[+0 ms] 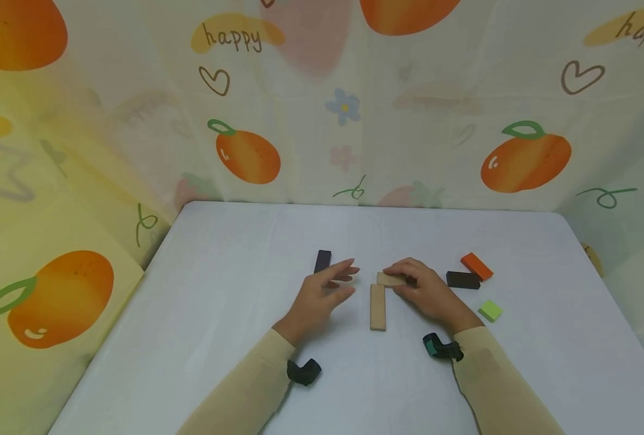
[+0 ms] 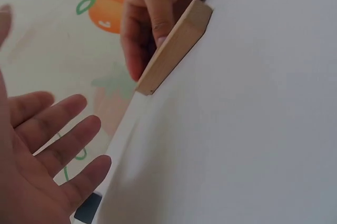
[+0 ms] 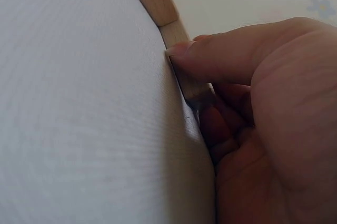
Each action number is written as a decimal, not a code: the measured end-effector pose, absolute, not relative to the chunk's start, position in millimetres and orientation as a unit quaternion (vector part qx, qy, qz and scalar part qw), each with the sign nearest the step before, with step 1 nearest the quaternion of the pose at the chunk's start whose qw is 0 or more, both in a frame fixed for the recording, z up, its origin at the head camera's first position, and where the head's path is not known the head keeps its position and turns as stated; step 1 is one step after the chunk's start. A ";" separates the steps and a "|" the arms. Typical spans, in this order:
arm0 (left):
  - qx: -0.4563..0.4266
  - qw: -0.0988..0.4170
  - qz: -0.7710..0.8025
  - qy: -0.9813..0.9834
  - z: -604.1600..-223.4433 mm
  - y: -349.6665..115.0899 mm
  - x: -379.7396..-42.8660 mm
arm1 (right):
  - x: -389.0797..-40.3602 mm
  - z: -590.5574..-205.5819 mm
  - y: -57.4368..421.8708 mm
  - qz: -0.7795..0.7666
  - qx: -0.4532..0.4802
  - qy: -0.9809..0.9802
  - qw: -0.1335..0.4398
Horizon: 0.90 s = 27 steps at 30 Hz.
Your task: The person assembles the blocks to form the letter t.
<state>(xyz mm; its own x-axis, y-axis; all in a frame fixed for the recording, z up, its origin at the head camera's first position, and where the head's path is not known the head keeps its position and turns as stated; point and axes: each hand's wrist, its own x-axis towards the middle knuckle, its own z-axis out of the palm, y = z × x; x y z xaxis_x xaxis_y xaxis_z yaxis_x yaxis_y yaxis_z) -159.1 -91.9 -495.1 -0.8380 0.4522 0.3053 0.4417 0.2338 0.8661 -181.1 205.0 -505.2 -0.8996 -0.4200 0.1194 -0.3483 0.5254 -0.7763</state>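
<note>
My right hand pinches a plain wooden block between thumb and fingers, and the block lies crosswise on the table. A second plain wooden block lies lengthwise toward me, its far end against the pinched one; the right wrist view shows the two blocks meeting. To the left, my left hand hovers with its fingers spread and holds nothing. Just beyond that hand lies a black block, partly hidden by it in the head view.
Right of my right hand lie a black block, an orange block touching or close to it, and a small lime-green block. The white table ends at a printed cloth behind.
</note>
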 end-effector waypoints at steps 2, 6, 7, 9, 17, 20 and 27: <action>0.286 -0.012 0.558 0.779 -495.6 -96.3 -162.6 | -181.1 -505.3 205.0 -0.433 -0.221 0.873 0.040; 0.280 -0.047 0.580 0.763 -497.2 -104.6 -170.1 | -180.7 -506.1 205.8 -0.433 -0.228 0.872 0.032; 0.274 -0.054 0.587 0.760 -497.1 -106.6 -171.6 | -180.7 -506.4 206.1 -0.432 -0.231 0.871 0.031; 0.258 -0.068 0.599 0.755 -497.4 -110.3 -173.8 | -180.8 -506.7 206.5 -0.434 -0.231 0.870 0.032; 0.157 -0.086 0.615 0.768 -499.3 -118.1 -178.5 | -181.6 -506.2 206.3 -0.437 -0.224 0.869 0.050; 0.116 -0.082 0.605 0.784 -503.6 -117.7 -180.7 | -181.9 -506.9 206.7 -0.436 -0.225 0.870 0.048; 0.064 -0.081 0.537 0.838 -515.2 -114.0 -187.9 | -181.7 -507.4 207.6 -0.431 -0.232 0.871 0.035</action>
